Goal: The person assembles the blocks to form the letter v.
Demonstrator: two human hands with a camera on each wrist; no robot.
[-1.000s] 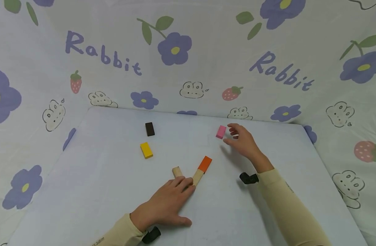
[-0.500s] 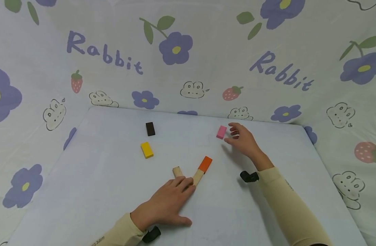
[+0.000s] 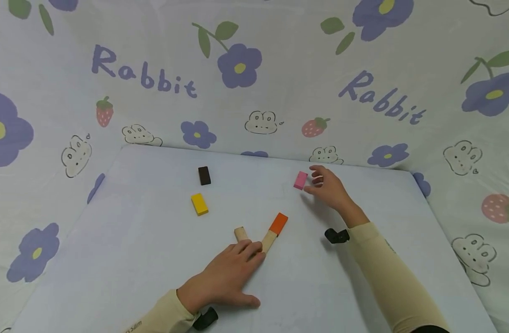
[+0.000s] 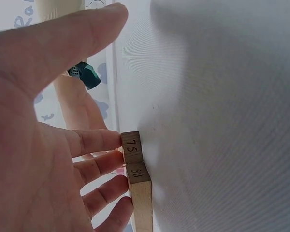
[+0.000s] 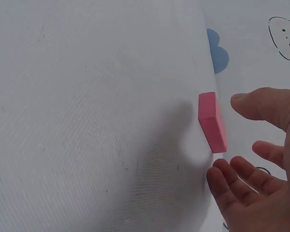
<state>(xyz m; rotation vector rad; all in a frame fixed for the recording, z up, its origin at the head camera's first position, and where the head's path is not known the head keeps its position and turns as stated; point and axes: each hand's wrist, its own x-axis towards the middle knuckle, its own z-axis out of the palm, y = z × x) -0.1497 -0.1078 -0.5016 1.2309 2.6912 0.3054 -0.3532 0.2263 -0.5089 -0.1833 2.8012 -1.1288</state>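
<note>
In the head view my left hand (image 3: 225,275) rests with spread fingers over plain wooden blocks. One wooden block (image 3: 240,233) shows beyond the fingertips; another wooden block (image 3: 268,241) slants up to the right, end to end with an orange block (image 3: 279,224). The left wrist view shows my fingertips touching block ends marked 75 (image 4: 132,147) and 50 (image 4: 137,172). At the back right, my right hand (image 3: 329,189) hovers beside a pink block (image 3: 300,180), thumb and fingers apart. A gap separates the pink block (image 5: 211,121) from those fingers in the right wrist view.
A black block (image 3: 204,175) and a yellow block (image 3: 199,204) lie apart on the left half of the white tabletop (image 3: 125,249). Behind the table's far edge hangs a cloth (image 3: 287,69) printed with flowers and rabbits.
</note>
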